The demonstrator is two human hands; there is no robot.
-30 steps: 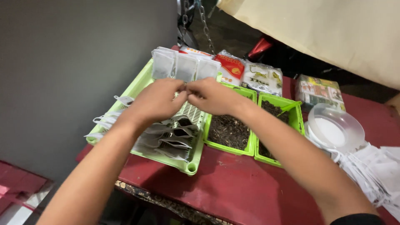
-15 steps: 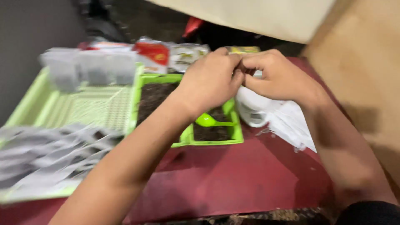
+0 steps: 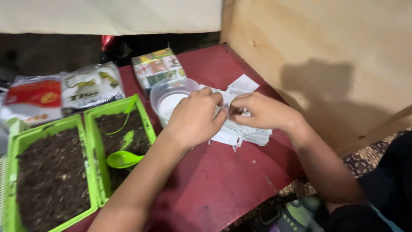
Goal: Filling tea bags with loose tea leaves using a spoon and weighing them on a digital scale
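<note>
Picking at a stack of white paper bags [image 3: 240, 131] on the red table [image 3: 223, 189], both hands meet right over the pile. Left hand [image 3: 195, 118] is curled with its fingertips pinched on the top bag's edge, and right hand [image 3: 262, 112] looks closed on the same bag from the other side, though what's between the fingers is blurry. So the bag is basically at the fingertips, touching both hands, with the rest of the stack under them. Looks like an early stage to me: the two green trays [image 3: 92, 129] of dark soil sit untouched to the left, a green scoop [image 3: 122, 159] lying in the nearer one, and a clear plastic tub [image 3: 169, 101] is just beside the left hand.
</note>
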